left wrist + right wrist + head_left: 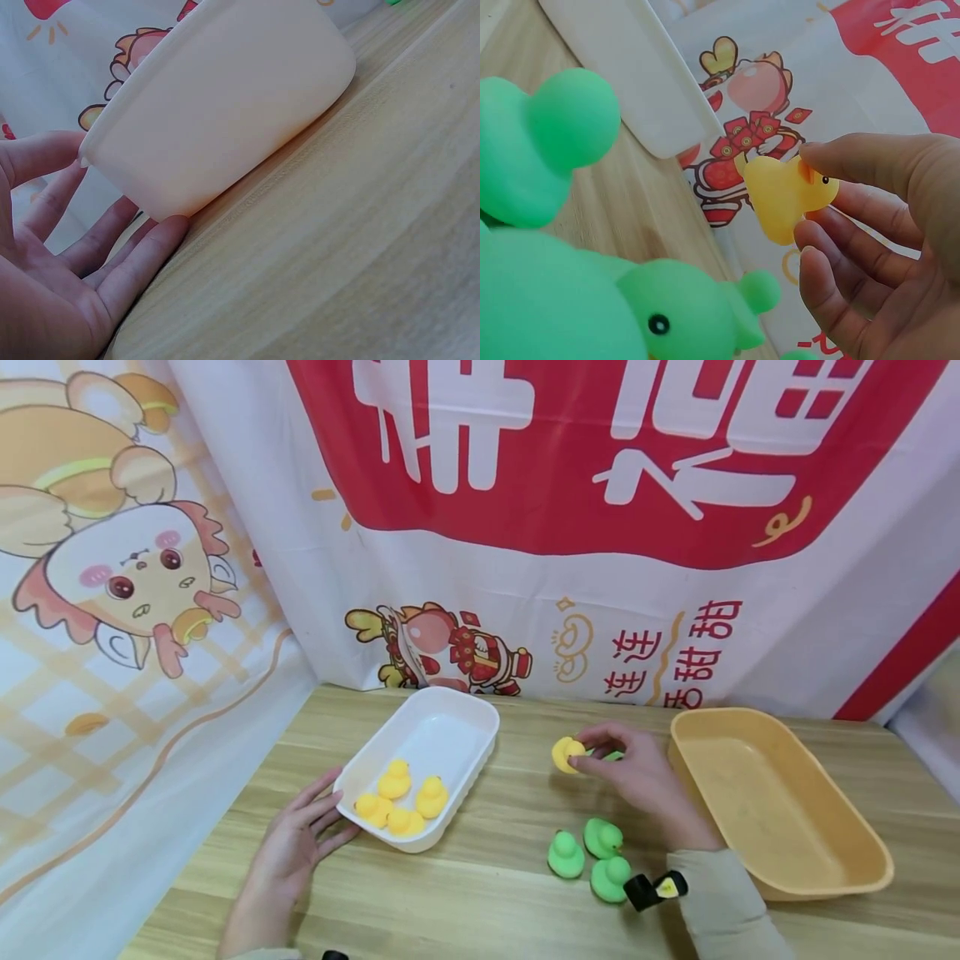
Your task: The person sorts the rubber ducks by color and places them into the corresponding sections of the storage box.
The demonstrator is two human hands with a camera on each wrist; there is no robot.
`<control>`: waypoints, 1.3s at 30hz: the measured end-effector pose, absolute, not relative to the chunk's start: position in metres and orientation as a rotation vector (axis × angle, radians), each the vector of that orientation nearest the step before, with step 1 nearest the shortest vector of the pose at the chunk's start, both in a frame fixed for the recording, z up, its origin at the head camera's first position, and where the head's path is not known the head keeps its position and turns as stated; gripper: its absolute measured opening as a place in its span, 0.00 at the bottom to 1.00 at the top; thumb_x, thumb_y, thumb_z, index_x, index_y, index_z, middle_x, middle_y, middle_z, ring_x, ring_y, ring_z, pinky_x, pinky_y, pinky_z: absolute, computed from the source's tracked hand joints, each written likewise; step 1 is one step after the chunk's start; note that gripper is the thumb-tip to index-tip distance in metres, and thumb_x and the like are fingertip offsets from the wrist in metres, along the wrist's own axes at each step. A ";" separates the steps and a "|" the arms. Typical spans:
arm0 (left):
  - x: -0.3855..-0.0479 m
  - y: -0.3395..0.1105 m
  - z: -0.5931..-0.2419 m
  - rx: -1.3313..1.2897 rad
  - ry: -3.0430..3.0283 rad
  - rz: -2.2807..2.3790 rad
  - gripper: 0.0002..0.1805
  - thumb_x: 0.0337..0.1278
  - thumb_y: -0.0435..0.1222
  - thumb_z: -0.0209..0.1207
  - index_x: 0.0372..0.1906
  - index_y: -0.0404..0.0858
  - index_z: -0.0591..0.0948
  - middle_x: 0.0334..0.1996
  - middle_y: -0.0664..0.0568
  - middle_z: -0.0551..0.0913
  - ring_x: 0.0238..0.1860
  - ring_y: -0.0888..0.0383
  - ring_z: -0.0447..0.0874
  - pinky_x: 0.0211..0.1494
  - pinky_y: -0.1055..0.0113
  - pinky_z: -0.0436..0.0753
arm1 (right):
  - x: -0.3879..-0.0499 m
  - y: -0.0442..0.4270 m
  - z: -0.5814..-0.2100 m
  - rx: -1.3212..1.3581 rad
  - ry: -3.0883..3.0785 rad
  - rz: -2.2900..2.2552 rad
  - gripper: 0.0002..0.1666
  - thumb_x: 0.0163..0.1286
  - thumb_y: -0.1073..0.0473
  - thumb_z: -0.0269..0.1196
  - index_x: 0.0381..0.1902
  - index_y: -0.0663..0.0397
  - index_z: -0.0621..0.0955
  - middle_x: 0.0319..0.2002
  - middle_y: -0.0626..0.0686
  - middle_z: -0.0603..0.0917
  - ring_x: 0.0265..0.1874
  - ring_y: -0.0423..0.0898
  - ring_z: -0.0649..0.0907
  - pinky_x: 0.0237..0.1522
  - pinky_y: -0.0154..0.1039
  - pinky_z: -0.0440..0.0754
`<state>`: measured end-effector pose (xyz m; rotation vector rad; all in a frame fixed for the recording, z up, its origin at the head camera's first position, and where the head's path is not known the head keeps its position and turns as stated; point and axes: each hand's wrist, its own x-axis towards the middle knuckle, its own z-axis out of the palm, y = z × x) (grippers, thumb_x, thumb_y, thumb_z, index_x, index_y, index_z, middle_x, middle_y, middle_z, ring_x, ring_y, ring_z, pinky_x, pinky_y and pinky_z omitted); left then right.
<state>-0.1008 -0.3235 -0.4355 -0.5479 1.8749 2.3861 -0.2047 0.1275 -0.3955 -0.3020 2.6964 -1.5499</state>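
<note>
Between thumb and fingers, my right hand (633, 768) pinches a yellow toy duck (567, 754), held above the table; the right wrist view shows the same duck (780, 196) at the fingertips. My left hand (296, 839) touches the near left side of a white plastic tub (480, 752), its fingers fairly straight against rim and wall. Several yellow ducks (395, 779) lie in the tub's near end. Three green ducks (566, 855) sit together on the table below my right hand. Another green thing (613, 756) shows partly behind that hand.
An orange-tan tub (795, 810) stands on the right of the wooden table (480, 902), beside my right forearm. A printed cloth (562, 539) hangs along the back, and another (150, 727) along the left. A black strap (655, 889) sits at my right wrist.
</note>
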 end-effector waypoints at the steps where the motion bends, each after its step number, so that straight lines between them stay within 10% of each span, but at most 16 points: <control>1: -0.101 -0.324 -0.436 -0.548 1.880 2.384 0.30 0.79 0.40 0.60 0.80 0.54 0.71 0.56 0.74 0.86 0.60 0.63 0.86 0.63 0.57 0.89 | -0.205 0.125 -0.396 -0.307 2.694 -1.548 0.21 0.66 0.53 0.79 0.54 0.52 0.88 0.47 0.54 0.91 0.45 0.47 0.85 0.44 0.34 0.82; 25: -0.100 -0.319 -0.433 -0.596 1.884 2.374 0.33 0.78 0.40 0.61 0.82 0.52 0.69 0.56 0.73 0.85 0.59 0.63 0.86 0.64 0.56 0.89 | -0.212 0.065 -0.379 -0.462 2.604 -1.468 0.18 0.63 0.52 0.80 0.49 0.45 0.90 0.43 0.48 0.91 0.45 0.46 0.86 0.46 0.40 0.82; 34: -0.097 -0.312 -0.425 -0.618 1.882 2.342 0.35 0.81 0.38 0.58 0.85 0.48 0.61 0.86 0.50 0.59 0.79 0.48 0.69 0.71 0.48 0.85 | -0.214 0.028 -0.363 -0.566 2.554 -1.479 0.17 0.63 0.54 0.80 0.49 0.46 0.90 0.43 0.48 0.90 0.46 0.46 0.85 0.45 0.38 0.83; 39: -0.096 -0.311 -0.423 -0.641 1.922 2.334 0.34 0.79 0.38 0.60 0.84 0.49 0.65 0.79 0.51 0.73 0.73 0.55 0.79 0.69 0.48 0.86 | -0.218 0.006 -0.361 -0.603 2.548 -1.465 0.15 0.63 0.56 0.80 0.48 0.47 0.90 0.42 0.48 0.90 0.44 0.45 0.85 0.43 0.36 0.85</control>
